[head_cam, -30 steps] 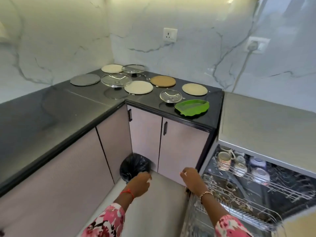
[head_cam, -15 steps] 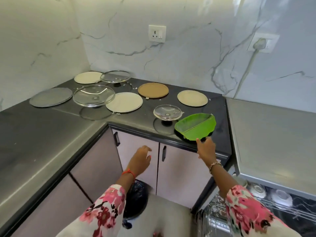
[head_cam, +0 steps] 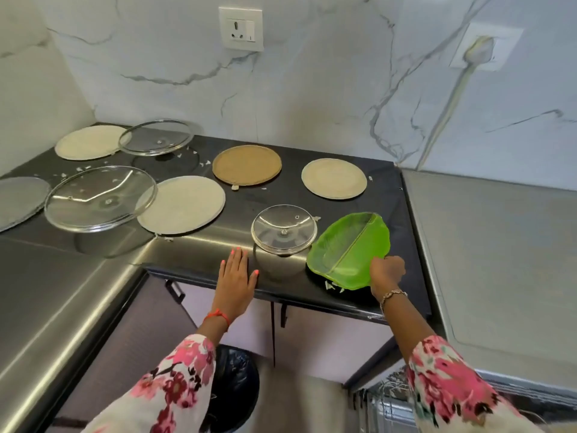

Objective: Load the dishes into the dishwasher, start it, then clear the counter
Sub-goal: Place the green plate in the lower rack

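Sleeves with a pink floral print enter from the near edge, above a black bin bag (head_cam: 232, 389) on the floor and the dishwasher rack (head_cam: 385, 398) at lower right. Left hand (head_cam: 237, 278), fingers spread flat, rests on the counter (head_cam: 193, 251) edge. Right hand (head_cam: 386, 271) is closed on the near rim of the green leaf-shaped plate (head_cam: 349, 245), tilting it up. Beside it stands a small glass lid (head_cam: 283, 230); farther back lie two larger lids and round plates. Step in hand, by my judgement: collecting dishes for loading. Next move calls for carrying the plate down to the rack.
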